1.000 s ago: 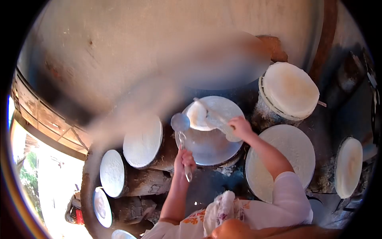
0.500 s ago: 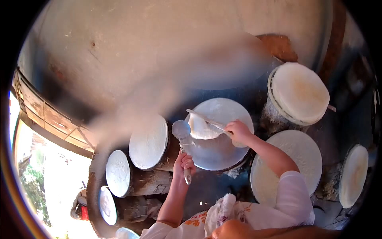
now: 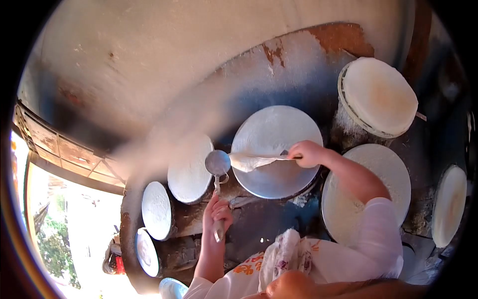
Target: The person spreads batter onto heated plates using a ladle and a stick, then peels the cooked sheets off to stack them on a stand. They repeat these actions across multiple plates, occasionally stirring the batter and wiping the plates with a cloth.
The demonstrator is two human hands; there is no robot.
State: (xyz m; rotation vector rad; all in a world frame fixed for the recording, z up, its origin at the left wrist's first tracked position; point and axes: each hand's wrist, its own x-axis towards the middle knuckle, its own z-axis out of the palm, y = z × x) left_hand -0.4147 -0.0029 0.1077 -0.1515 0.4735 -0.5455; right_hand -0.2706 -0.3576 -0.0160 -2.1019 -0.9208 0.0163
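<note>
My left hand (image 3: 217, 213) is wrapped around the handle of a metal ladle (image 3: 217, 163), its round bowl raised beside the left rim of the middle griddle (image 3: 279, 187). My right hand (image 3: 304, 153) is closed on a long thin spatula, held level over that griddle. Along the spatula hangs a thin white pancake (image 3: 251, 162), which hides most of the blade. A pale film of batter coats the far half of the griddle, while its near part shows bare grey metal.
Left of me stand several batter-coated griddles (image 3: 191, 172) in a curved row. To the right are another large coated griddle (image 3: 368, 194) and a bucket-like stand topped with pale round pancakes (image 3: 379, 97). Steam drifts before the wall (image 3: 139, 60). Bright daylight enters at left.
My right hand has risen and turned the spatula level, drawing the pancake up so it hangs along it. The ladle stays in my left hand, shifted slightly left. The view has moved a little.
</note>
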